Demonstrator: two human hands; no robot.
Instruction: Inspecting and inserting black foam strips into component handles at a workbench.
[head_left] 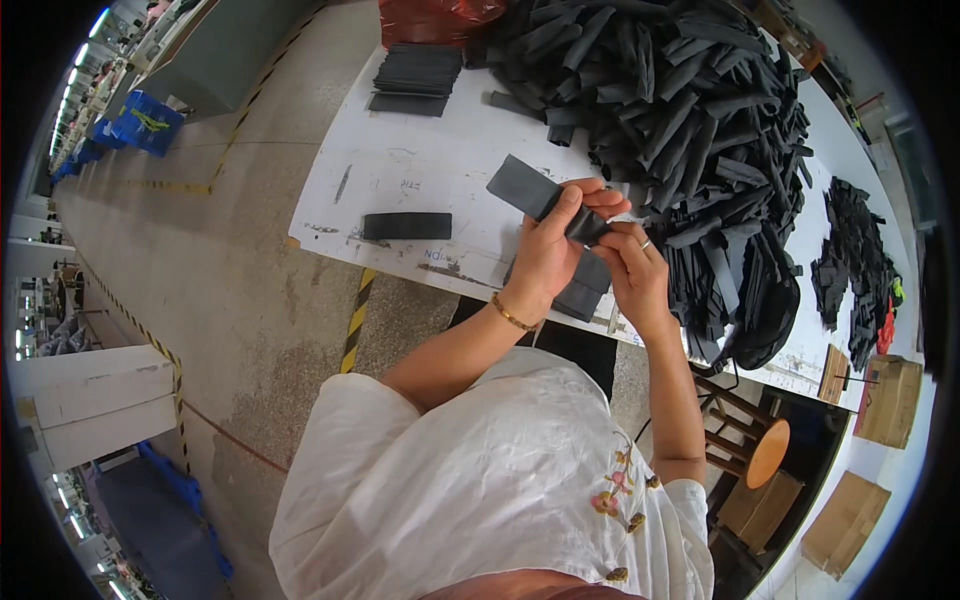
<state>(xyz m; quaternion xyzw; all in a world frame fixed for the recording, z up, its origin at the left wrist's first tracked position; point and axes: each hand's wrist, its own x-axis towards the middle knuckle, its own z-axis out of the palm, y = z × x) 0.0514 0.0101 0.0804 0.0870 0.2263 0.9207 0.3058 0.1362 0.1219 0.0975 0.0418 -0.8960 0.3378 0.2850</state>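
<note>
Above the table's near edge, a flat black fabric strip (pixel 523 187) slants between my two hands. My left hand (pixel 548 250) is closed round its middle, the thumb pressed on top and the other fingers behind. The right end of the strip is pinched by the fingertips of my right hand (pixel 638 268), where the cloth looks curled. Below my wrists, another flat black piece (pixel 583 292) lies at the edge, partly covered by my hands. A single folded black strip (pixel 407 226) rests to the left. Farther back sits a neat stack of black strips (pixel 415 75).
A large heap of loose black strips (pixel 660 100) covers the right of the white table (pixel 350 160). A black bag (pixel 770 315) hangs near its edge. More black pieces (pixel 850 260) lie far right. A wooden stool (pixel 767 453) and cardboard boxes (pixel 845 522) stand at the right.
</note>
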